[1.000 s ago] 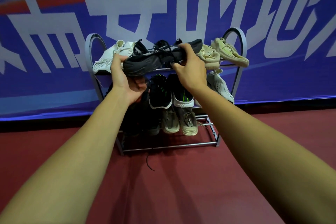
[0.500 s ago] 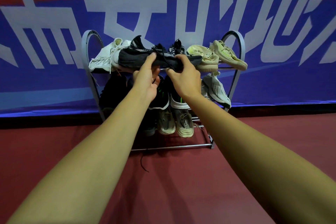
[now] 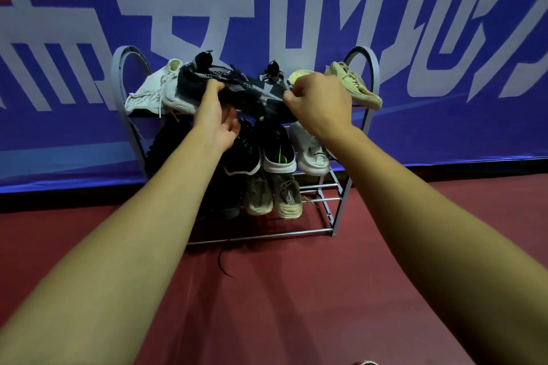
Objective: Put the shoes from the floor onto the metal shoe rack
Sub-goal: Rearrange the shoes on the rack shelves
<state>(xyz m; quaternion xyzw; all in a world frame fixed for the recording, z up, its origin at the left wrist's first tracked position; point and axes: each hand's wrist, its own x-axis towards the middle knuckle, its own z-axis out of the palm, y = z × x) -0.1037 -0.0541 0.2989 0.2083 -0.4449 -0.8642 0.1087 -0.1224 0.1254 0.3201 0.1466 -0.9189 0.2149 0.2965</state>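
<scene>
- Left hand (image 3: 218, 120): raised to the top tier of the metal shoe rack (image 3: 116, 77). Its fingertips hook over the upper of a black-and-grey shoe (image 3: 243, 89) and the thumb sits below the sole, so the hand holds that shoe.
- Right hand (image 3: 320, 104): fingers curled tight, pinching the other end of the same shoe at its edge.
- Black-and-grey shoe: spans the gap between the two hands, lying sideways at top-tier level. Whether it already rests on the rails cannot be told.
- Outboard of the left hand: a white laced shoe (image 3: 151, 92) on the top tier, just beside the held shoe.
- Outboard of the right hand: a beige shoe (image 3: 355, 84) on the top tier. A second pale shoe (image 3: 296, 75) shows just above the knuckles.
- Below the hands, middle tier: two black shoes with green stripes (image 3: 278, 148), toes down, and a white shoe (image 3: 311, 151) under the right wrist.
- Lowest tier: two beige shoes (image 3: 287, 195), side by side.
- Red floor (image 3: 267, 305): a loose black lace (image 3: 221, 264) lies in front of the rack.
- Behind the rack: a blue banner (image 3: 444, 133) with large white characters.
</scene>
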